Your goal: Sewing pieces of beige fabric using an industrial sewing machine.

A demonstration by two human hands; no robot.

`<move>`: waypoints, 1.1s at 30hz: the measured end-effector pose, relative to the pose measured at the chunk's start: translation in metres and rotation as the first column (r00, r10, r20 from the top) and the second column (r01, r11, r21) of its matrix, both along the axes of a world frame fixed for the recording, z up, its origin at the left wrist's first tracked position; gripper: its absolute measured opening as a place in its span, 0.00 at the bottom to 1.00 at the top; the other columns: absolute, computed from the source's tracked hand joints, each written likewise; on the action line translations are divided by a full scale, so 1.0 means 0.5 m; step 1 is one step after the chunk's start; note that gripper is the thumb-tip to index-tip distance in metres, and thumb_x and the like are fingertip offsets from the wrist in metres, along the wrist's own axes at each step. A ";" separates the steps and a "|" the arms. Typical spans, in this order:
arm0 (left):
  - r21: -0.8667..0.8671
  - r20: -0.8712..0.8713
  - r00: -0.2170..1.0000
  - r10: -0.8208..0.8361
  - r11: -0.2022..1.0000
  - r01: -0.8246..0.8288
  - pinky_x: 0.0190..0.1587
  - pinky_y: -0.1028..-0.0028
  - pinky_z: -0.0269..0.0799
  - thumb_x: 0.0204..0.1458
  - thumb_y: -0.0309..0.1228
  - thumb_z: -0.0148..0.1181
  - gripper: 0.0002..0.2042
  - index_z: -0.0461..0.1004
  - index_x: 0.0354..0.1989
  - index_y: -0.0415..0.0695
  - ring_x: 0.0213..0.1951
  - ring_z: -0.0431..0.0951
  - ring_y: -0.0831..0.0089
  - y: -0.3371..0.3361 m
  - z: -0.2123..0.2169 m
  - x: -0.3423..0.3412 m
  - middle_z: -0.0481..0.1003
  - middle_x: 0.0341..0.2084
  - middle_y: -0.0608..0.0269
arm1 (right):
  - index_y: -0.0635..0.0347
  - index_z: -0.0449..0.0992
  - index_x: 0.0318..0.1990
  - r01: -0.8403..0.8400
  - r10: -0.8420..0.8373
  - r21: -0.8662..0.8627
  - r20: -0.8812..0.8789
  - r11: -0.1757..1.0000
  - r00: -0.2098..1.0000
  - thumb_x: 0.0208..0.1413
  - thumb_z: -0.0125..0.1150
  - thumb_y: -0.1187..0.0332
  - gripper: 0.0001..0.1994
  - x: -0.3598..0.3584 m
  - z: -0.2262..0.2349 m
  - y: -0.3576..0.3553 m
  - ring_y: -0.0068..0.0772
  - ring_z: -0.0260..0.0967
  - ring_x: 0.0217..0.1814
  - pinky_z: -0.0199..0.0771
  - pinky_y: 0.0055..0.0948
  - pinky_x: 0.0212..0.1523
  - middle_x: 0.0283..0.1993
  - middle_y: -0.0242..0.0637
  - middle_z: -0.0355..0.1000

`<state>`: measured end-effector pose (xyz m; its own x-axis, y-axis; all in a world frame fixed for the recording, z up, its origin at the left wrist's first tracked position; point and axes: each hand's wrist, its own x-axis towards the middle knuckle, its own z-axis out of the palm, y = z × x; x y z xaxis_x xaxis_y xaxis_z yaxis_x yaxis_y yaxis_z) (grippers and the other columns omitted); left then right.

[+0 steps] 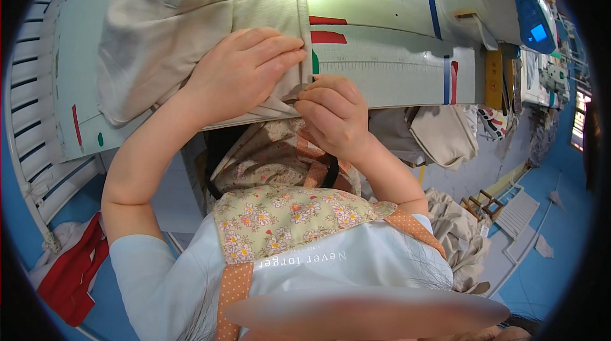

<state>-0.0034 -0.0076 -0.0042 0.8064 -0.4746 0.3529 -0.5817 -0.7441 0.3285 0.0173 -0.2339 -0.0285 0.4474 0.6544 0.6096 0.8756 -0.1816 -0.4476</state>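
Observation:
A beige fabric piece (172, 35) with a pocket-like flap lies across the pale sewing table (382, 80). Its long folded edge runs up to the lit needle area of a sewing machine (477, 7). My left hand (248, 67) rests flat on the cloth, fingers stretched toward that edge. Just to its right, my right hand (334, 112) pinches the fabric's edge near the table's front. The fingertips of the right hand partly cover the bit of cloth they grip. Some of the cloth hangs over the front edge toward my lap.
A printed ruler scale (372, 64) and coloured tape strips (328, 37) mark the table to the right. White slatted rack (28, 112) stands at the left. Beige cloth pieces (445, 134) hang below the table at right; a red cloth (76, 271) lies lower left.

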 end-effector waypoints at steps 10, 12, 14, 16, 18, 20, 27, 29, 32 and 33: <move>0.053 -0.027 0.999 0.025 0.998 -0.023 0.58 0.62 0.69 0.47 0.24 0.61 0.22 0.74 0.54 0.48 0.58 0.71 0.62 0.001 0.001 0.000 0.71 0.60 0.68 | 0.59 0.77 0.33 -0.034 0.035 -0.035 0.009 0.999 0.999 0.38 0.63 0.73 0.10 0.006 0.007 0.000 0.38 0.74 0.46 0.77 0.46 0.56 0.37 0.34 0.72; 0.058 -0.035 0.999 0.022 0.998 -0.020 0.58 0.62 0.69 0.47 0.24 0.61 0.22 0.74 0.54 0.48 0.58 0.70 0.62 0.002 0.001 0.001 0.71 0.60 0.68 | 0.59 0.76 0.33 -0.038 0.038 -0.060 0.001 0.998 0.999 0.38 0.62 0.73 0.10 0.006 0.009 -0.001 0.38 0.74 0.46 0.77 0.46 0.56 0.37 0.34 0.73; 0.063 -0.035 0.999 0.026 0.998 -0.023 0.59 0.62 0.69 0.47 0.24 0.61 0.22 0.74 0.54 0.49 0.58 0.70 0.62 0.002 0.001 0.003 0.71 0.60 0.68 | 0.58 0.76 0.33 -0.025 0.026 -0.065 0.004 0.998 1.000 0.38 0.62 0.72 0.10 0.004 0.012 -0.002 0.38 0.74 0.46 0.77 0.46 0.56 0.38 0.34 0.73; 0.069 -0.020 1.000 0.020 0.997 -0.019 0.58 0.63 0.69 0.47 0.24 0.62 0.23 0.74 0.54 0.49 0.58 0.71 0.64 0.002 0.002 0.003 0.71 0.59 0.69 | 0.58 0.76 0.33 -0.014 0.015 -0.073 0.009 0.997 1.000 0.38 0.62 0.72 0.10 0.002 0.014 -0.002 0.39 0.74 0.46 0.77 0.45 0.55 0.38 0.34 0.73; 0.072 -0.021 1.000 0.023 0.997 -0.021 0.58 0.63 0.69 0.46 0.24 0.62 0.23 0.74 0.54 0.49 0.57 0.71 0.64 0.002 0.003 0.004 0.71 0.58 0.69 | 0.58 0.77 0.33 -0.012 0.010 -0.079 -0.019 0.997 1.000 0.39 0.62 0.72 0.10 0.000 0.016 0.000 0.39 0.73 0.45 0.77 0.44 0.55 0.38 0.35 0.73; 0.074 -0.026 0.999 0.026 0.997 -0.024 0.58 0.63 0.69 0.46 0.24 0.62 0.23 0.74 0.54 0.50 0.57 0.71 0.64 0.004 0.004 0.004 0.71 0.58 0.69 | 0.58 0.76 0.33 -0.013 0.011 -0.079 -0.026 0.997 1.000 0.39 0.61 0.72 0.10 -0.001 0.017 0.001 0.40 0.73 0.45 0.77 0.44 0.55 0.38 0.35 0.73; 0.076 -0.051 0.998 0.026 0.997 -0.023 0.57 0.63 0.70 0.48 0.24 0.60 0.21 0.76 0.54 0.51 0.56 0.72 0.63 0.019 0.004 0.034 0.73 0.57 0.70 | 0.58 0.76 0.34 0.017 -0.023 -0.120 -0.049 0.993 0.999 0.39 0.61 0.72 0.10 0.027 0.020 0.019 0.42 0.73 0.45 0.76 0.40 0.48 0.40 0.36 0.73; 0.072 -0.058 0.998 0.036 0.997 -0.032 0.57 0.63 0.70 0.48 0.24 0.59 0.21 0.76 0.54 0.51 0.55 0.72 0.63 0.025 0.004 0.048 0.73 0.57 0.70 | 0.59 0.76 0.34 0.025 -0.030 -0.133 -0.037 0.991 0.999 0.39 0.61 0.72 0.11 0.041 0.022 0.027 0.42 0.73 0.45 0.76 0.39 0.47 0.40 0.36 0.73; 0.067 -0.032 0.998 0.049 0.997 -0.047 0.57 0.63 0.70 0.48 0.25 0.60 0.22 0.77 0.54 0.53 0.55 0.73 0.62 0.033 0.005 0.067 0.74 0.56 0.70 | 0.58 0.75 0.35 0.042 -0.046 -0.158 -0.024 0.986 0.999 0.39 0.61 0.72 0.11 0.056 0.027 0.034 0.42 0.73 0.46 0.76 0.38 0.45 0.41 0.36 0.73; 0.070 0.017 0.999 0.038 0.997 -0.039 0.55 0.64 0.71 0.46 0.26 0.61 0.21 0.77 0.52 0.52 0.54 0.73 0.66 0.034 0.005 0.072 0.73 0.54 0.71 | 0.58 0.75 0.35 0.047 -0.053 -0.179 -0.028 0.983 0.998 0.39 0.61 0.72 0.11 0.058 0.028 0.036 0.42 0.73 0.46 0.75 0.38 0.45 0.42 0.36 0.73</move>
